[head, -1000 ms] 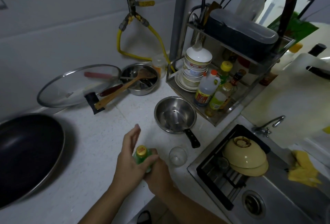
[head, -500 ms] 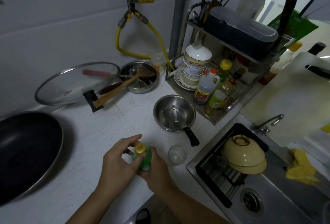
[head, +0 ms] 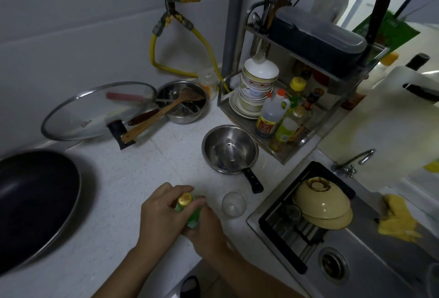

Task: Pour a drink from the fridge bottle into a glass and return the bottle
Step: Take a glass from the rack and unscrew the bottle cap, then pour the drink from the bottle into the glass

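So the green bottle (head: 193, 214) is standing on the white worktop (head: 123, 193) close to its front edge, about midway along, and both hands are on it. The right hand (head: 206, 228) is wrapped around the body of the bottle, fingers closed tight on it. The left hand (head: 159, 212) comes in from the other side with its fingertips (head: 187, 188) pinched around the yellow cap (head: 185, 199), which is on the bottle. Can't see much of the label since the hands cover most of it.

Just to the right of the bottle, near the front edge too, there's a small clear glass (head: 233, 203) sitting upright, not touching the hands. It looks empty, but it's hard to tell for sure.

Behind the glass is a steel saucepan (head: 230, 149) with its black handle pointing toward the front edge. Further back toward the wall there's a steel bowl (head: 183, 101) with a wooden spatula (head: 166, 113) lying across it, and a glass pan lid (head: 98, 109) leaning next to that. A big black wok (head: 35, 202) takes up the left end of the worktop.

At the back right corner sits a metal rack (head: 306, 88) with stacked bowls and sauce bottles. The sink (head: 370, 262) is off the right end, with cream bowls (head: 323, 205) turned upside down in a black drainer.
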